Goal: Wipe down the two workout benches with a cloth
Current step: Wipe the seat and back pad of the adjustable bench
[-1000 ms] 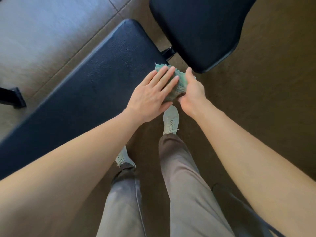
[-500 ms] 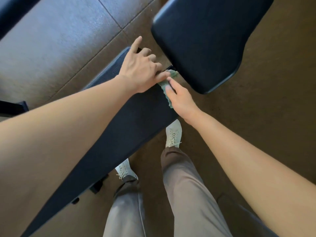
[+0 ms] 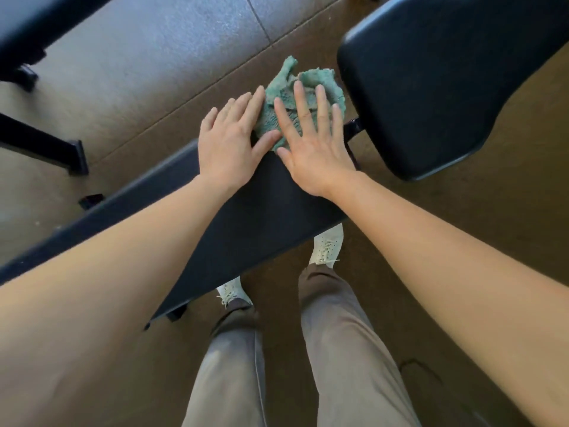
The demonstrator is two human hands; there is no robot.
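Note:
A crumpled green cloth (image 3: 288,87) lies on the far end of the long black bench pad (image 3: 246,223), which runs from lower left to centre. My right hand (image 3: 311,143) rests flat on the cloth with fingers spread. My left hand (image 3: 231,143) lies flat beside it, its fingertips and thumb touching the cloth's left edge. Both palms press down; neither hand is closed around the cloth. A wider black seat pad (image 3: 446,81) sits just beyond, at the upper right, joined by a dark metal bracket (image 3: 354,127).
A second black bench (image 3: 27,23) and its dark frame leg (image 3: 40,143) stand at the upper left on the brown tiled floor (image 3: 154,72). My legs in grey trousers and white shoes (image 3: 326,245) stand close against the bench's near edge.
The cloth, bunched at the pad's end between both hands, now lies spread out. My right hand has moved on top of it and flattened; my left hand opened flat beside it.

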